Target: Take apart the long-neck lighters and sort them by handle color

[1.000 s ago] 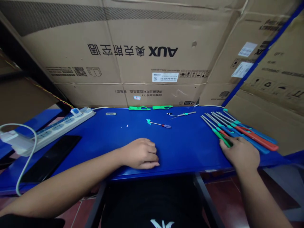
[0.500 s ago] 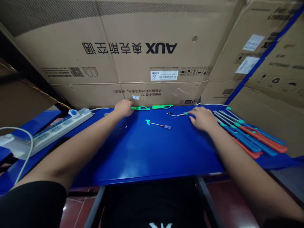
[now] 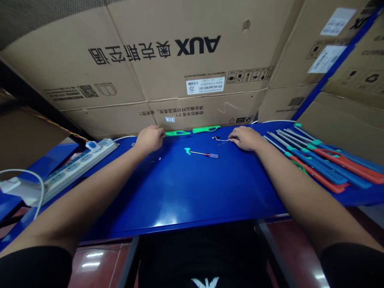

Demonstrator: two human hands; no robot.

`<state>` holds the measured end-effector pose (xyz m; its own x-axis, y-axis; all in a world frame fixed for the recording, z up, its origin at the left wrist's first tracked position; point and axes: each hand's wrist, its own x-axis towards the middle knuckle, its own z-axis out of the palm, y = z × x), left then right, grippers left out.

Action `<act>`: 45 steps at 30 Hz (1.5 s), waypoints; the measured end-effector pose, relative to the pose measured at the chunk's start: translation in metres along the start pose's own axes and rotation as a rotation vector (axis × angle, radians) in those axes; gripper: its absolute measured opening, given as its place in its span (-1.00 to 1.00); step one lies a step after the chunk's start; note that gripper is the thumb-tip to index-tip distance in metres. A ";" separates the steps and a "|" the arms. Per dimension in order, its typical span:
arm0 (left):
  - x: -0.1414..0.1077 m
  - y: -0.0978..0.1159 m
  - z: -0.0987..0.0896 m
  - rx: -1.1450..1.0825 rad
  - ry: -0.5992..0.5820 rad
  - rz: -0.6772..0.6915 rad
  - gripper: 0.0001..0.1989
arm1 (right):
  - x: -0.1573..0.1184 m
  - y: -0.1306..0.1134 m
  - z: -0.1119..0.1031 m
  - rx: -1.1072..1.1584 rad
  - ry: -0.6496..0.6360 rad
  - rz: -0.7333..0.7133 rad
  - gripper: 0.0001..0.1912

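Upper centre: leftmost green casing [image 3: 173,133] by curled left hand [image 3: 151,139] | right of centre: white wire [image 3: 222,140] by narrowed right hand [image 3: 246,138] | cannot tell either grip | casing: looks light, stiff; pinch edges | wire: looks fragile

Free room over near tabletop [image 3: 183,192]; screwdriver [image 3: 212,155], green casings [image 3: 201,130], then cardboard wall [image 3: 168,80] beyond

From the table's [image 3: 192,188] middle there are two hands, the left [image 3: 150,139] at eleven o'clock and the right [image 3: 244,138] at one; two green shells [image 3: 201,130] at twelve; one screwdriver [image 3: 212,156] and one teal bit [image 3: 187,151] near twelve; one white wire [image 3: 222,140] at one; at three, at least three blue lighters [image 3: 366,160], two red lighters [image 3: 351,163] and one green lighter [image 3: 299,165], partly hidden; one power strip [image 3: 75,168] at nine.
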<state>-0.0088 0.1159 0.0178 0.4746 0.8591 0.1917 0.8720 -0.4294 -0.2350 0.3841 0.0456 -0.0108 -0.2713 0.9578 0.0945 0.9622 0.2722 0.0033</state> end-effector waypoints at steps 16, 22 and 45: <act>-0.089 0.027 -0.031 -0.320 0.149 0.278 -0.80 | -0.057 -0.116 -0.044 0.384 -0.293 -0.637 -0.88; -0.097 0.048 -0.021 -0.393 -0.119 0.503 -0.85 | -0.054 -0.133 -0.033 0.383 -0.352 -0.669 -0.87; -0.095 0.050 -0.014 -0.718 -0.019 0.365 -0.74 | -0.041 -0.160 0.001 0.577 0.177 -0.493 -0.78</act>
<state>-0.0084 0.0090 0.0011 0.7478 0.6320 0.2034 0.5294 -0.7525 0.3919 0.2407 -0.0371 -0.0163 -0.6104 0.6979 0.3747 0.5542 0.7142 -0.4274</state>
